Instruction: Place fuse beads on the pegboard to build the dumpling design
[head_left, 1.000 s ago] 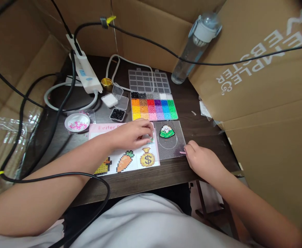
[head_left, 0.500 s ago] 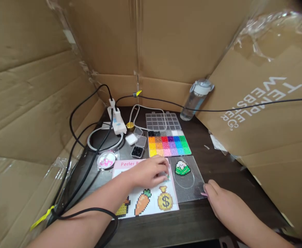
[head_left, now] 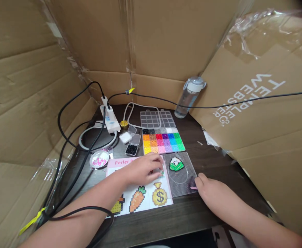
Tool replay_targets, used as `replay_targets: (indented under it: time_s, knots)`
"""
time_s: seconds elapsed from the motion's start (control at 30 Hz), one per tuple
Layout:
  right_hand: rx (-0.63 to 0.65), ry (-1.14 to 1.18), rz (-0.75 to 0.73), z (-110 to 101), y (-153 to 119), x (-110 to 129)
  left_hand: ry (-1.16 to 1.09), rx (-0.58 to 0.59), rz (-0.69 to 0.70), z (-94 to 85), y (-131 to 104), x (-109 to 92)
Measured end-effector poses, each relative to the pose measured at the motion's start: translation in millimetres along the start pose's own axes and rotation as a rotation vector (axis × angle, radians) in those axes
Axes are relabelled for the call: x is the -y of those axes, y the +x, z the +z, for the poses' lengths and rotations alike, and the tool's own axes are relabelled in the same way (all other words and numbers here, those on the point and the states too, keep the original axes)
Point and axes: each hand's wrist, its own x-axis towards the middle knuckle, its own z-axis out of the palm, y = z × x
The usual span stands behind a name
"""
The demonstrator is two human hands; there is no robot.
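Observation:
My left hand [head_left: 149, 167] rests on the printed pattern sheet [head_left: 151, 199], fingers bent and thumb apart. It covers one picture near the sheet's right edge, and I see nothing held in it. At the right edge of the clear pegboard [head_left: 175, 188], my right hand [head_left: 205, 186] is closed on a thin pink tool, apparently tweezers [head_left: 193, 188], whose tip points left over the board. On the pegboard's upper part lies a bead rice ball [head_left: 176, 164] in white and green with a black outline.
Behind the sheet stands a sorted bead box [head_left: 163, 141], its clear lid [head_left: 157, 119] beyond. Small boxes of black beads [head_left: 131, 150] and white beads [head_left: 125, 137], a dish of pink beads [head_left: 99, 159], a power strip [head_left: 111, 119], cables and a bottle [head_left: 189, 98] surround it. Cardboard walls enclose the table.
The view has shifted, so everything sits a little further left and up. The pink tool's tip reaches slightly further over the pegboard. My left hand stays on the sheet.

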Motion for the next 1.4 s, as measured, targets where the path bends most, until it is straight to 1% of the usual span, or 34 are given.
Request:
replay_targets:
  time_s: [0.07, 0.27, 0.37, 0.43, 0.47, 0.53, 0.57, 0.63, 0.7, 0.8, 0.87, 0.93, 1.03, 1.13, 1.2, 1.3, 1.4]
  knots:
    - [0.035, 0.001, 0.006, -5, 1, 0, -0.001, -0.003, 0.004, -0.2, 0, 0]
    - [0.034, 0.040, -0.004, -5, 0, -6, -0.010, -0.013, 0.007, -0.4, 1, -1]
    - [0.043, 0.109, -0.011, -9, -1, -12, -0.018, -0.015, 0.015, 1.2, 2, 2]
    - [0.019, 0.201, -0.013, -18, 3, -19, -0.019, -0.013, 0.018, 2.4, 2, 4]
    - [-0.015, 0.257, -0.015, -23, 8, -24, -0.016, -0.010, 0.019, 2.8, 1, 4]
    - [-0.123, 0.379, -0.025, -35, 24, -35, -0.007, -0.007, 0.018, 3.1, 1, 4]
    - [-0.180, 0.427, -0.016, -42, 34, -40, -0.004, -0.006, 0.017, 2.9, 1, 4]
    - [-0.257, 0.521, 0.026, -52, 58, -49, -0.003, -0.007, 0.014, 2.3, 1, 3]
    - [-0.278, 0.607, 0.055, -58, 81, -52, -0.007, -0.013, 0.015, 1.6, 2, 2]
    - [-0.250, 0.596, 0.058, -61, 107, -48, -0.006, -0.018, 0.015, 0.9, 2, 1]
    - [-0.231, 0.561, 0.065, -59, 117, -43, -0.004, -0.015, 0.012, 0.8, 2, 0]
    - [-0.232, 0.542, 0.088, -57, 120, -42, -0.004, -0.016, 0.017, 0.8, 2, 0]
    - [-0.259, 0.549, 0.113, -54, 111, -48, -0.004, -0.015, 0.030, 1.0, 2, 1]
    - [-0.275, 0.578, 0.094, -46, 89, -57, -0.002, -0.005, 0.030, 1.1, 3, 2]
    - [-0.233, 0.578, 0.002, -36, 68, -61, -0.006, 0.002, 0.034, 0.9, 4, 2]
    - [-0.180, 0.548, -0.164, -19, 32, -61, -0.007, 0.003, 0.038, 0.7, 6, 3]
    - [-0.174, 0.487, -0.218, -5, 2, -55, -0.005, 0.001, 0.055, 0.9, 7, 4]
